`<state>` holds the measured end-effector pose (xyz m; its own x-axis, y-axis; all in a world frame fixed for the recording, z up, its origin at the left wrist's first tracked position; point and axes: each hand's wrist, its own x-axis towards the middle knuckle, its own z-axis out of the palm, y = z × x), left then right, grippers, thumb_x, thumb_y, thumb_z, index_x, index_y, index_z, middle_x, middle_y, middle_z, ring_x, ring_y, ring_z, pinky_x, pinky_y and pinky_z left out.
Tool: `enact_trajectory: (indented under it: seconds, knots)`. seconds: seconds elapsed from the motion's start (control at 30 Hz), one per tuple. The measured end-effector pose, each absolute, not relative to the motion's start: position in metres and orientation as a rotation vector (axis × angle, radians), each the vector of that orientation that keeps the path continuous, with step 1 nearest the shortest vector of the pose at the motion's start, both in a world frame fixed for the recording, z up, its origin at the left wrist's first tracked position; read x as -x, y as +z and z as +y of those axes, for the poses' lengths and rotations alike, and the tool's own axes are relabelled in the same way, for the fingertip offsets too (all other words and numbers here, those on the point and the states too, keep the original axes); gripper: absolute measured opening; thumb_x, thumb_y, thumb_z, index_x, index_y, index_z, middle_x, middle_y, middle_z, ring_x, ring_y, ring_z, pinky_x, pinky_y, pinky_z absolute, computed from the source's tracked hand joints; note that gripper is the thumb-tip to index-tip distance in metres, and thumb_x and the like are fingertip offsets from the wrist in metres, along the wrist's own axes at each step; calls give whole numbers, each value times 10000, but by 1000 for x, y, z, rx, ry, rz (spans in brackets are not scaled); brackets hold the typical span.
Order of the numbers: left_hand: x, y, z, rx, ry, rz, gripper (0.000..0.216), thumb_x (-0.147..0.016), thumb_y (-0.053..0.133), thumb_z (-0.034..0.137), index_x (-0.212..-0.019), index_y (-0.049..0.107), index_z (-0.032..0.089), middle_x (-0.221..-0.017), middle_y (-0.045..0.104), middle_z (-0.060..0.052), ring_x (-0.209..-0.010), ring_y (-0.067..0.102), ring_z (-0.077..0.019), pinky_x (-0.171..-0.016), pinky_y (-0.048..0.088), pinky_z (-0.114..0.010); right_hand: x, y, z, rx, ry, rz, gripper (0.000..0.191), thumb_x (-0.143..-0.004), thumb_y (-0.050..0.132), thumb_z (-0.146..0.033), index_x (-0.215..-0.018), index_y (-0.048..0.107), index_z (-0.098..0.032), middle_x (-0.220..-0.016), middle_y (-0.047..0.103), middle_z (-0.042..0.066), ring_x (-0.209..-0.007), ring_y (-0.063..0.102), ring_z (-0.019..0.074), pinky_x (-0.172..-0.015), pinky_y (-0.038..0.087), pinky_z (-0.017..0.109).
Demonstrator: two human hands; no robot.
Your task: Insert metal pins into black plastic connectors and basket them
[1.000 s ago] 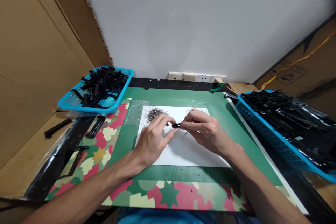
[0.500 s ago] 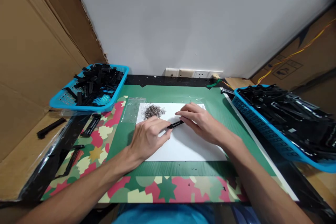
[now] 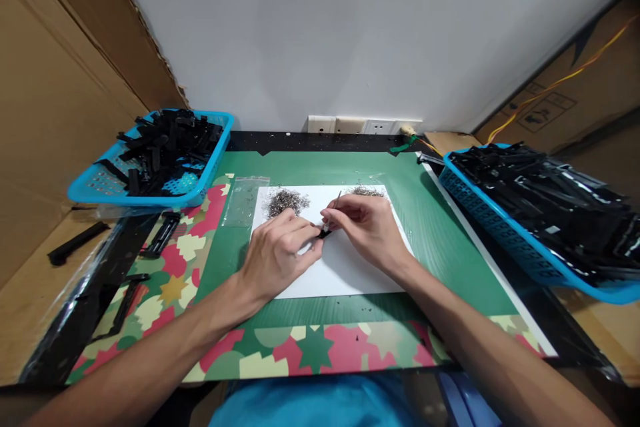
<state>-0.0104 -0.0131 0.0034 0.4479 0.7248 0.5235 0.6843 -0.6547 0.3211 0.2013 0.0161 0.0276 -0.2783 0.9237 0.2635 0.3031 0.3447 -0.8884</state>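
Observation:
Over the white sheet of paper (image 3: 345,273), my left hand (image 3: 280,243) pinches a small black plastic part (image 3: 325,233) between thumb and fingers. My right hand (image 3: 367,227) meets it from the other side, with its fingertips closed on a thin metal rod-like piece (image 3: 339,199) that points upward. The exact kind of that piece is too small to tell. Behind my left hand lies a pile of tiny metal pieces (image 3: 286,202). A second metal pile (image 3: 369,191) is partly hidden behind my right hand. Fingers cover most of the black part.
A blue basket (image 3: 135,200) of black plastic parts stands at the left, another blue basket (image 3: 530,257) at the right. Loose black parts (image 3: 163,235) lie on the patterned left border. A clear zip bag (image 3: 245,203) lies beside the paper. Wall sockets (image 3: 363,125) are behind.
My right hand has turned and closed around a thin metal piece, its fingertips now nearer my left. More of the right metal pile shows. The view has shifted slightly.

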Motion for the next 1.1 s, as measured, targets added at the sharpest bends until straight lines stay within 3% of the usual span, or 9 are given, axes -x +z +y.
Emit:
enact_trajectory:
  seconds: [0.63,0.8,0.9,1.1]
  knots:
    - [11,1,-13,-2686,967,1207,131,-997,674,164,-1009,804,177,-931,801,-46,-824,642,-203,-697,523,-333,-199,32,14,1158,757,-1934,418,-1044,679,-456,-741,760,-180,-678,714,49,-608,604,154,-593,469,325]
    - [11,0,-11,-2634,1012,1193,135,-997,673,176,-983,807,182,-885,792,-47,-781,625,-195,-699,528,-333,-203,33,17,1109,831,-1780,323,-1075,614,-425,-908,739,-178,-823,740,69,-729,672,181,-690,536,328]
    - [11,-1,-10,-2626,1038,1175,119,-985,687,175,-977,806,181,-899,798,-51,-765,616,-194,-713,533,-341,-212,40,18,1114,738,-1866,251,-1112,518,-331,-1035,710,-188,-845,712,47,-723,620,164,-686,482,312]
    - [11,1,-11,-2658,1000,1205,140,-989,681,169,-1000,821,176,-900,797,-64,-786,604,-208,-737,538,-351,-220,51,18,1108,729,-2304,174,-1058,568,-233,-965,706,-182,-809,673,26,-705,552,158,-675,382,302]
